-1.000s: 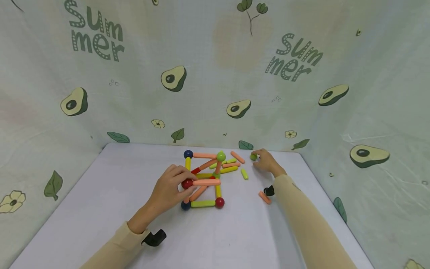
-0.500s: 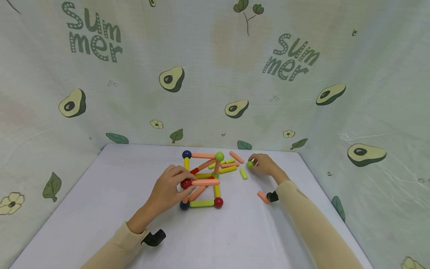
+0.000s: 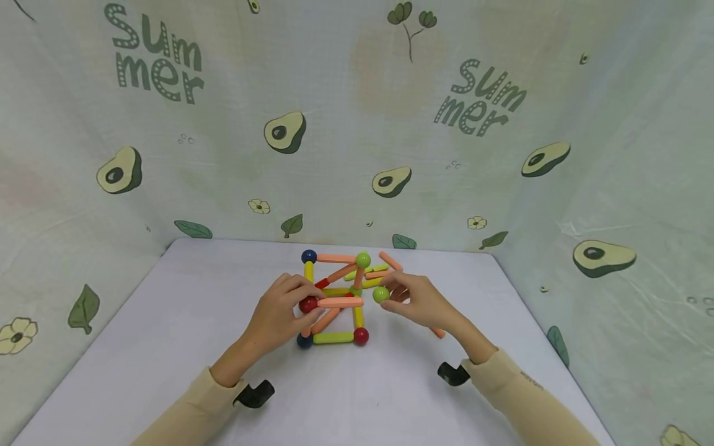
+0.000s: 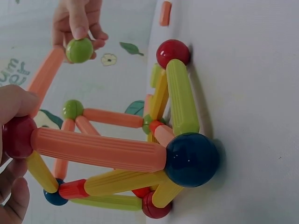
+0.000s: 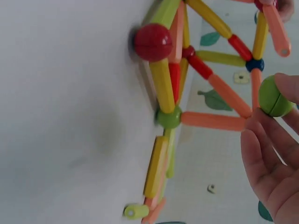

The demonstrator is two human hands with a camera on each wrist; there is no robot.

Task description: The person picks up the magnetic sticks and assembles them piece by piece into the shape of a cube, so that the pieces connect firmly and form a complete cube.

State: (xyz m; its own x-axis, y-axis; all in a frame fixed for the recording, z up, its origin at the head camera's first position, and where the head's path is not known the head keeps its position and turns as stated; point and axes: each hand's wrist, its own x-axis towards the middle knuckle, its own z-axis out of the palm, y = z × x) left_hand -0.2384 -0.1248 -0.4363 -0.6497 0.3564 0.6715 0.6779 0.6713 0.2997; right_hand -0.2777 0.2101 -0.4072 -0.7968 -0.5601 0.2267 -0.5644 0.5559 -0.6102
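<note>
My left hand (image 3: pixel 287 310) pinches a red ball (image 4: pixel 18 136) at an upper corner of a frame built from coloured rods and balls. From that ball an orange rod (image 3: pixel 340 302) reaches right, its far end bare. My right hand (image 3: pixel 421 300) holds a loose green ball (image 3: pixel 381 294) between thumb and fingers, a short way right of that rod end and apart from it. Below, a dark blue ball (image 4: pixel 192 159) and another red ball (image 3: pixel 361 336) rest on the table, joined by a lime rod (image 3: pixel 333 337). A second green ball (image 3: pixel 363 260) tops the rear corner.
Behind the frame's right side lie several loose rods, among them a yellow rod (image 5: pixel 156 166) and a short lime rod (image 5: pixel 136 211). One orange rod (image 3: pixel 438 332) lies partly hidden under the right wrist. The white table (image 3: pixel 379 396) meets a printed cloth (image 3: pixel 334 204) behind.
My right hand has carried the green ball from the table's back right leftward and nearer, toward the orange rod's bare end. The left hand stays on the red ball.
</note>
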